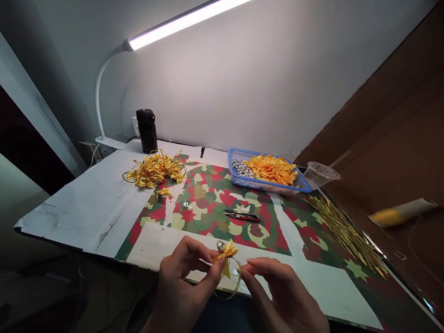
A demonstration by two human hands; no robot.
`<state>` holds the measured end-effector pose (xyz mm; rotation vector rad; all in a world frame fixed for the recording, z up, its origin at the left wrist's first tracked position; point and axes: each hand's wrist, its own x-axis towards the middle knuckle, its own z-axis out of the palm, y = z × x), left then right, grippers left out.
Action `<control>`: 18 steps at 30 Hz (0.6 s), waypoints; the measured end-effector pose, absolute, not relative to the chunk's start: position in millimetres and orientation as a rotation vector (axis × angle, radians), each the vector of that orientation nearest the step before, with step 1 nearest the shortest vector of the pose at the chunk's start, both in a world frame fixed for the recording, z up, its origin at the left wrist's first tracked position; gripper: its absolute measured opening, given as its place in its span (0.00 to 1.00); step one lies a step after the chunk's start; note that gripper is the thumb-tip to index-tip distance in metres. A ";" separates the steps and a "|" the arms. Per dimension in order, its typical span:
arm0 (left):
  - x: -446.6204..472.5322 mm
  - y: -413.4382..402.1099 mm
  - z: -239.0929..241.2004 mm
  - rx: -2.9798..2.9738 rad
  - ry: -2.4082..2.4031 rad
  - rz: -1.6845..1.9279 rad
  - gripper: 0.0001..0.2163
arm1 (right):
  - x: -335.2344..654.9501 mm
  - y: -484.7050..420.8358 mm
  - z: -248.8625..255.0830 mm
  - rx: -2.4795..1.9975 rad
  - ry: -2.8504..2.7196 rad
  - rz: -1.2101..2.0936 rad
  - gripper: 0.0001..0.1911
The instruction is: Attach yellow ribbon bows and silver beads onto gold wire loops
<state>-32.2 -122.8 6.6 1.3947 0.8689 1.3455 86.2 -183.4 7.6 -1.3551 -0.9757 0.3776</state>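
Note:
Near the table's front edge, my left hand (192, 277) pinches a yellow ribbon bow (229, 252) between thumb and fingertips. A small silver bell (220, 245) sits at the bow's upper left. From the bow a thin gold cord (239, 282) curves down in a loop. At the loop's right side, thumb and forefinger of my right hand (277, 291) are closed together on the cord. The cord's ends are too small to make out. Just beyond the hands lies a pair of thread snips (243, 216) on patterned paper.
A heap of yellow bows on gold cords (154, 169) lies back left, by a black bottle (147, 132). A blue basket (268, 188) holds silver bells and yellow bows. Gold cords (347, 231) lie at right, near a clear plastic cup (321, 173). A white lamp (99, 101) arches above.

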 end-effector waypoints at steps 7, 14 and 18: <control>-36.3 -125.1 7.0 1.568 0.800 1.326 0.10 | 91.7 -174.2 11.9 -1.354 -1.063 0.459 0.06; -38.8 -127.6 6.4 1.715 0.782 1.376 0.11 | 90.9 -173.8 17.0 -1.367 -1.027 0.521 0.05; -38.6 -126.7 8.7 1.659 0.818 1.405 0.11 | 93.5 -177.5 19.2 -1.328 -1.057 0.516 0.04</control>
